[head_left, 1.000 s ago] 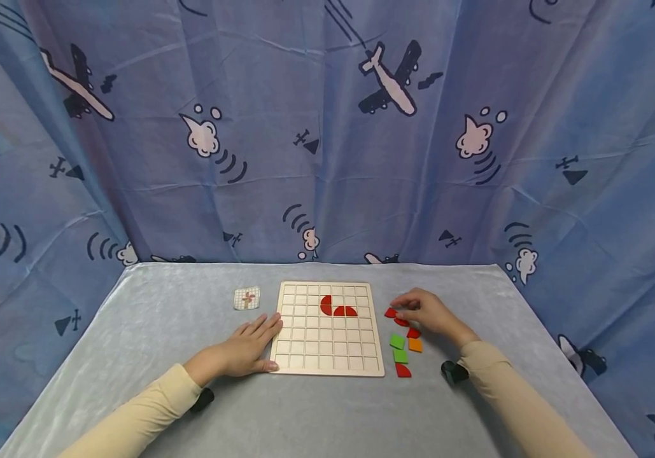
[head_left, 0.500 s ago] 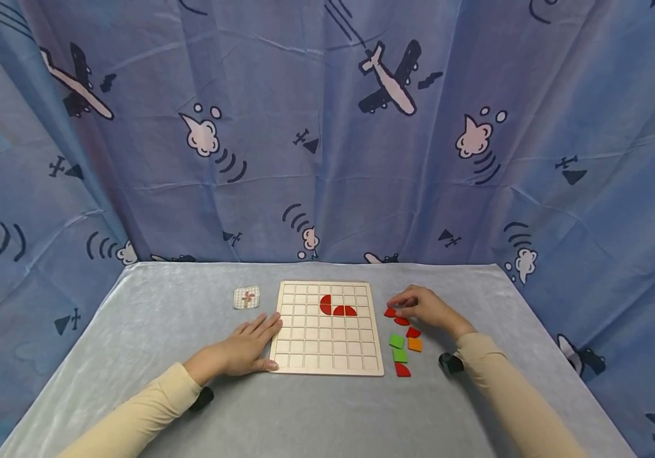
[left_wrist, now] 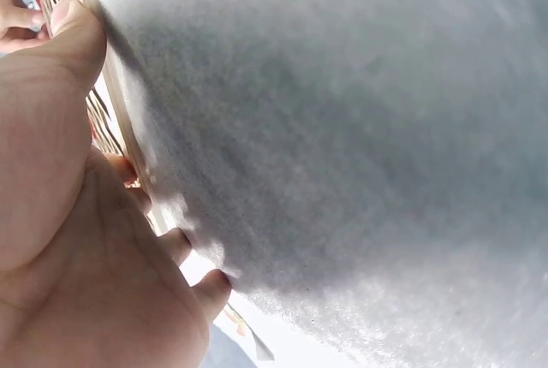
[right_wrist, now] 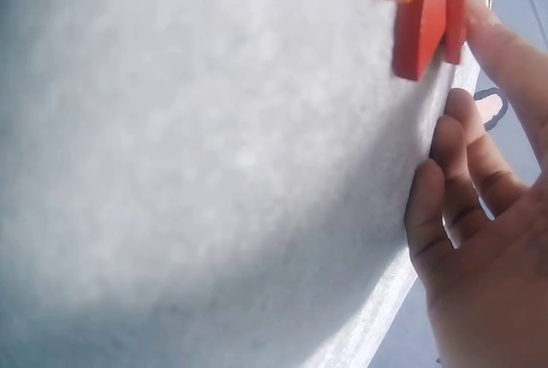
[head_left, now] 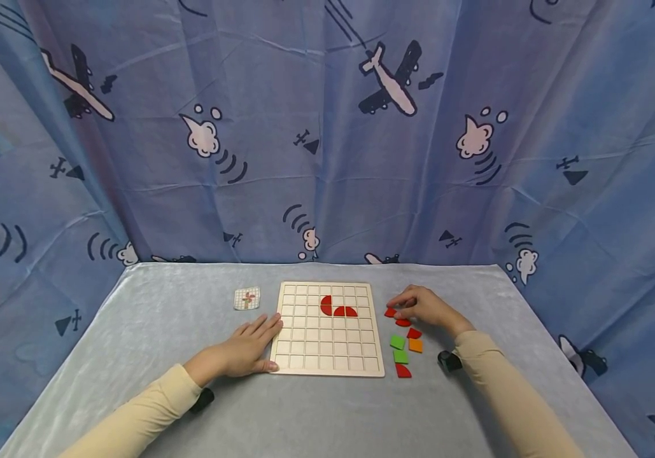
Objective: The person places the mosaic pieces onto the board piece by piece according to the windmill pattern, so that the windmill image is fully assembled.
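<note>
A blue curtain (head_left: pixel 281 172) with printed airplanes hangs behind the pale grey desk (head_left: pixel 293 420). On the desk lies a wooden grid board (head_left: pixel 298 346). The left hand (head_left: pixel 241 348) rests on its left edge, fingers spread wide. The right hand (head_left: pixel 427 310) is at two loose red pieces (head_left: pixel 403 323) right of the board, fingers close together; whether they pinch one, I cannot tell. A small printed card (head_left: pixel 246 298) lies left of the board. Green squares (head_left: pixel 400 357) and an orange square (head_left: pixel 415 345) lie at its right; four red quarter-circles (head_left: pixel 326 310) sit in its cells.
</note>
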`<state>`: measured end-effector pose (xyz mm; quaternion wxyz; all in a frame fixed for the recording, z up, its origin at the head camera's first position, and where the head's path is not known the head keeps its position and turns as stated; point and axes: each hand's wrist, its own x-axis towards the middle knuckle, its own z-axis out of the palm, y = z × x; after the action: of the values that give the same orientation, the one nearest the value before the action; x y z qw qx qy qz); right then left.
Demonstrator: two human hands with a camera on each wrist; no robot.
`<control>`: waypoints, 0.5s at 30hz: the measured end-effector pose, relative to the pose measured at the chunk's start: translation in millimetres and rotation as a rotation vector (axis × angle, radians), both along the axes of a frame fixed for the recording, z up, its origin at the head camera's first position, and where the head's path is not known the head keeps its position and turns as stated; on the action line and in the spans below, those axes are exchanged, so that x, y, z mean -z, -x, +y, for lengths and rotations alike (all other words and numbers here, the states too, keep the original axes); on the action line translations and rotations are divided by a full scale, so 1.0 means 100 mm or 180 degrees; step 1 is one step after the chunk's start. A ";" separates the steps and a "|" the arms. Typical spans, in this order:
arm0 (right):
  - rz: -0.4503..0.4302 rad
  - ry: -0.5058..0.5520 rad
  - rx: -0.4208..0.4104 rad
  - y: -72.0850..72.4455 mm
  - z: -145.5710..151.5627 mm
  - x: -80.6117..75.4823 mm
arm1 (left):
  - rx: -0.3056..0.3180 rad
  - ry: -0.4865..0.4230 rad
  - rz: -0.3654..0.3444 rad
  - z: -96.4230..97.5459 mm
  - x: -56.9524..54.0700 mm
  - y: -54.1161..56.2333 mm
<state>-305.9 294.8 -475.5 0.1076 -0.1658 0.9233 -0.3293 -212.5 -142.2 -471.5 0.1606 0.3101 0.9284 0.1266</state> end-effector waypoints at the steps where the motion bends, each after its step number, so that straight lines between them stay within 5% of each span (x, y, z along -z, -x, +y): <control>1: -0.0003 -0.0001 0.0005 0.00 0.00 0.00 | 0.0000 -0.0003 0.0001 0.00 0.00 0.00; 15: 0.0108 -0.0029 0.0100 0.01 -0.05 0.01 | 0.0003 0.0013 -0.0014 0.01 -0.02 -0.01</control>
<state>-306.8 289.9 -476.2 0.0875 -0.1564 0.9290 -0.3238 -211.6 -141.6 -469.6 0.1633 0.3100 0.9282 0.1253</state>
